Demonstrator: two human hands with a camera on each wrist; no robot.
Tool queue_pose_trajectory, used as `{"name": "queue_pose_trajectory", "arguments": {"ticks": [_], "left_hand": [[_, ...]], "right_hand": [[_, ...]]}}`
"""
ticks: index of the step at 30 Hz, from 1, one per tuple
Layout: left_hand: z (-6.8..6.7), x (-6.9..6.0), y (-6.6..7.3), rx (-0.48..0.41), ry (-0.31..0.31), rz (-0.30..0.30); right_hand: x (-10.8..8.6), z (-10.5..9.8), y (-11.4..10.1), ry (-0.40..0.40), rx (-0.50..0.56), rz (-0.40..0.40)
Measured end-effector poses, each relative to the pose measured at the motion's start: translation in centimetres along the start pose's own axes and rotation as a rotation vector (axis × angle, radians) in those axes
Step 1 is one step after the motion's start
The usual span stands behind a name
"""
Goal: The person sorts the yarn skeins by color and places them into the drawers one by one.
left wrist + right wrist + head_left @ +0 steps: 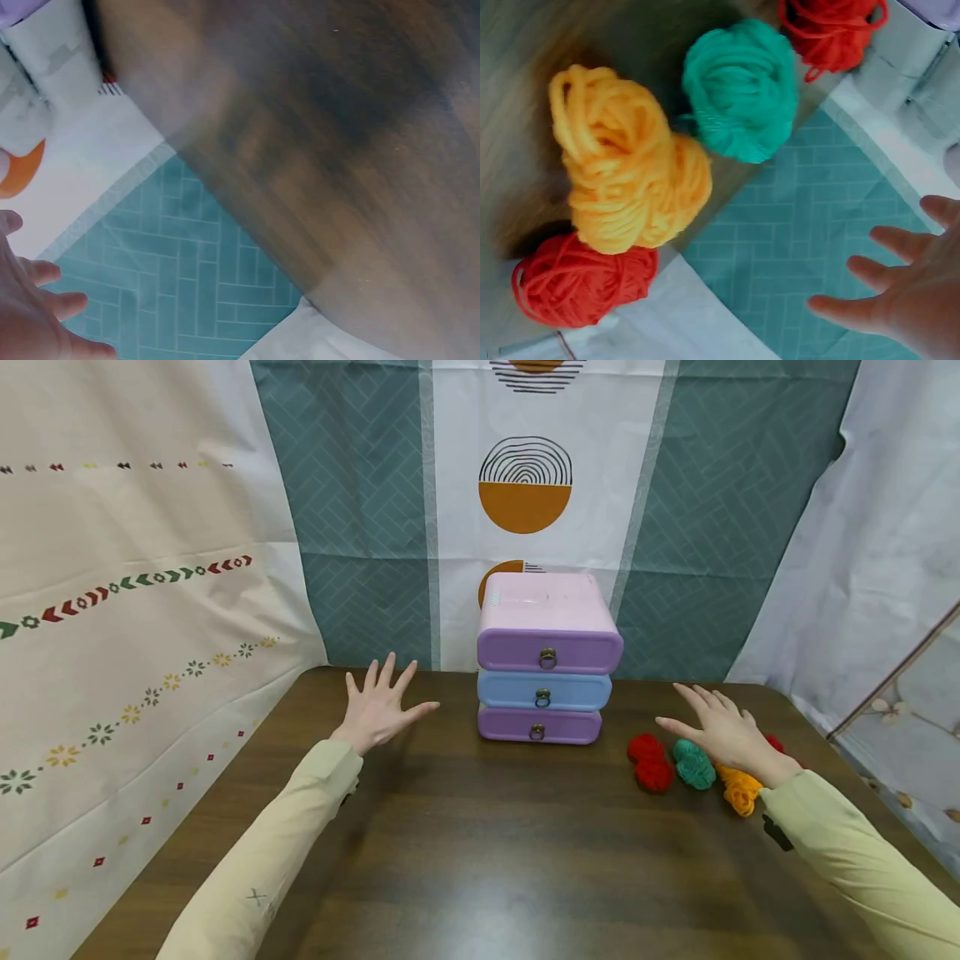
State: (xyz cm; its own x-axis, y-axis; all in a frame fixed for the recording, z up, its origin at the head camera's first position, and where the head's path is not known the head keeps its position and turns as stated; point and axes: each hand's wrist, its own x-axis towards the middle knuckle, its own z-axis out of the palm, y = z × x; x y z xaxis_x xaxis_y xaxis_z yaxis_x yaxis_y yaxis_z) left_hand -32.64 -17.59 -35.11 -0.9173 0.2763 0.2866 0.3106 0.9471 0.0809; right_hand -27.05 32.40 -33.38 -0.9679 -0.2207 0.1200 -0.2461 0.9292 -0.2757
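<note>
My left hand (375, 708) hovers over the left part of the table with its fingers spread, holding nothing. To the right, my right hand (722, 733) is held above several yarn bundles, its fingers extended and nothing in them. Below it lie a red yarn bundle (651, 763), a green yarn bundle (693, 764) and an orange-yellow yarn bundle (630, 165). Another red yarn bundle (585, 281) appears beside the yellow one in the right wrist view, partly hidden by my hand in the head view. Between my hands stands a small three-drawer cabinet (547, 602), its drawers closed.
The cabinet has purple, blue and purple drawer fronts with ring pulls (542, 697). It stands near the back edge of the dark wooden table (480, 835). Patterned cloths (360, 510) hang behind and at both sides.
</note>
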Motion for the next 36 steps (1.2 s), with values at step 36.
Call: {"name": "queue_pose_trajectory", "arguments": {"ticks": [36], "left_hand": [[-4.6, 3.8, 3.2, -0.319, 0.129, 0.131]], "right_hand": [[2.4, -1.7, -7.7, -0.064, 1.014, -0.080]]}}
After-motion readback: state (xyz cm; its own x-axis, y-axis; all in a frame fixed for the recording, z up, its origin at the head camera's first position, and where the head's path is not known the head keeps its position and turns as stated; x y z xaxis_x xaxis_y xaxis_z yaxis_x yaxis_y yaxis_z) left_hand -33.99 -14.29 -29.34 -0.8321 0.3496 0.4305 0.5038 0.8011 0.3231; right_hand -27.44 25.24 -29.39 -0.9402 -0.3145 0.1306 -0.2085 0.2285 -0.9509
